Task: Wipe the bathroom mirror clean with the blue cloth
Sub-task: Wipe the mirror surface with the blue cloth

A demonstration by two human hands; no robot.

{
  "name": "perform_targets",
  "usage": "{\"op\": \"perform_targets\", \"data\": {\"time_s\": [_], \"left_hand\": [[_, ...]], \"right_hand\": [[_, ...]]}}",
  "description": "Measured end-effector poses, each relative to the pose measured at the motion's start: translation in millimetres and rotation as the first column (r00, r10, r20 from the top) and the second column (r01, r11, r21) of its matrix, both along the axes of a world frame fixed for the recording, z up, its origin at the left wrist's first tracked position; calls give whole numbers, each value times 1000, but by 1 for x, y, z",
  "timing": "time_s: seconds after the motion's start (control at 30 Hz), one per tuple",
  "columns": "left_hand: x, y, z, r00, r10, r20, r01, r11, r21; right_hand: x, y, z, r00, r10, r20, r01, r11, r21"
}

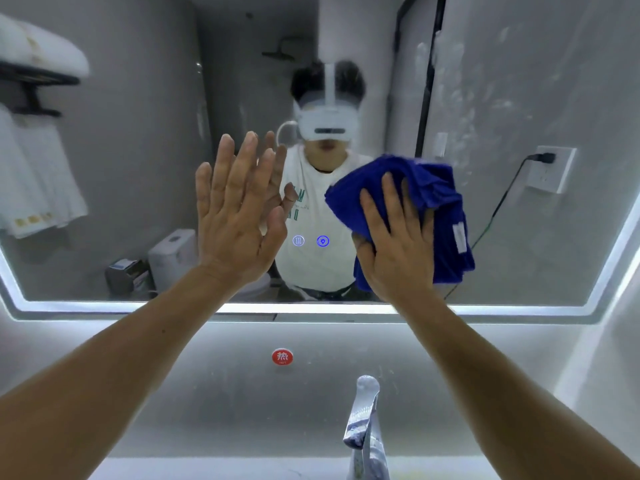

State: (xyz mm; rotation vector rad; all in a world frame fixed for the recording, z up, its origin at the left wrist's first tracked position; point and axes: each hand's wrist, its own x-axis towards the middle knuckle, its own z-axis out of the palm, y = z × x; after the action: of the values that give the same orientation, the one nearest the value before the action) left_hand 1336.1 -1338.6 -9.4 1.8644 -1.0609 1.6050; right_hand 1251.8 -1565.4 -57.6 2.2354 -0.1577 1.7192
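Note:
The bathroom mirror (pixel 138 150) fills the upper view, framed by a lit white edge. White smears and streaks mark its right part near the top. My right hand (pixel 394 244) presses the bunched blue cloth (pixel 433 192) flat against the glass, low and right of centre. My left hand (pixel 235 209) is raised in front of the mirror with fingers spread and upright, holding nothing; whether its palm touches the glass is unclear. Both forearms reach up from the bottom corners.
Two lit touch icons (pixel 310 241) glow on the glass between my hands. Below the mirror are a red round sticker (pixel 282 356) and a chrome tap (pixel 365 427). The mirror reflects a wall socket (pixel 550 169), towels (pixel 38 174) and a toilet (pixel 173 254).

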Motion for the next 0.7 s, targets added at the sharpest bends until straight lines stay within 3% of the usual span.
{"op": "perform_targets", "data": {"time_s": [0.2,0.37,0.47,0.6,0.7], "left_hand": [[-3,-10,4,999,-14,37,14,1000,10],[-10,-15,9,998,-29,53,29,1000,3],[-12,-17,18,999,-25,44,25,1000,1],[-15,-21,29,999,-29,46,29,999,-12],[-15,-19,35,999,-23,44,24,999,-29]], "right_hand": [[-16,-8,-108,968,-21,-248,18,1000,-13],[-30,-18,-107,960,-44,-278,11,993,-118],[-23,-18,-51,979,-30,-203,6,993,-117],[1,-7,36,1000,-8,9,7,999,52],[9,-2,44,997,-11,79,4,996,90]]}}
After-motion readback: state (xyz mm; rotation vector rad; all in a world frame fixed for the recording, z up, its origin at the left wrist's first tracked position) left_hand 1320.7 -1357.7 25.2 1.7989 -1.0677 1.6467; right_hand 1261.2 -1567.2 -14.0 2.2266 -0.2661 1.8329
